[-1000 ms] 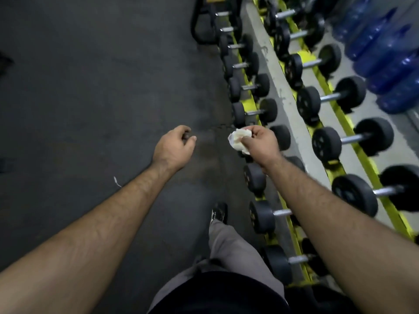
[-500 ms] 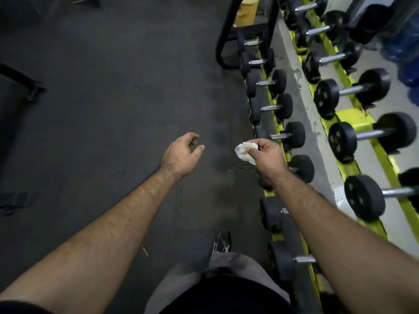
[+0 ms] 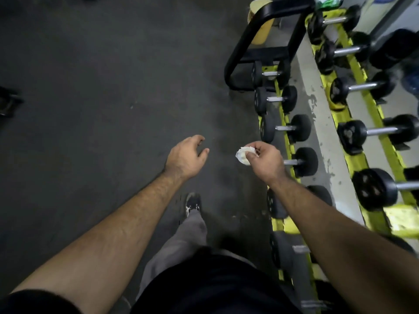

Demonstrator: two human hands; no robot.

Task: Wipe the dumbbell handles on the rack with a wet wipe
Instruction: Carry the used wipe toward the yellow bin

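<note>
The right hand (image 3: 265,162) pinches a crumpled wet wipe (image 3: 243,155) just beside the rack (image 3: 283,132), the left hand (image 3: 184,158) hangs loosely curled and holds nothing; wrapping the wipe fully round each handle would clean best.

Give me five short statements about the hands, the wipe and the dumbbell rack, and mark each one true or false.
1. The right hand holds a crumpled white wipe. True.
2. The left hand grips a dumbbell. False: it holds nothing and hangs over the dark floor.
3. The wipe is pressed on a dumbbell handle. False: it is held in the air beside the rack.
4. The dumbbells lie on yellow rails. True.
5. The rack stands on the person's left. False: it is on the right.
</note>
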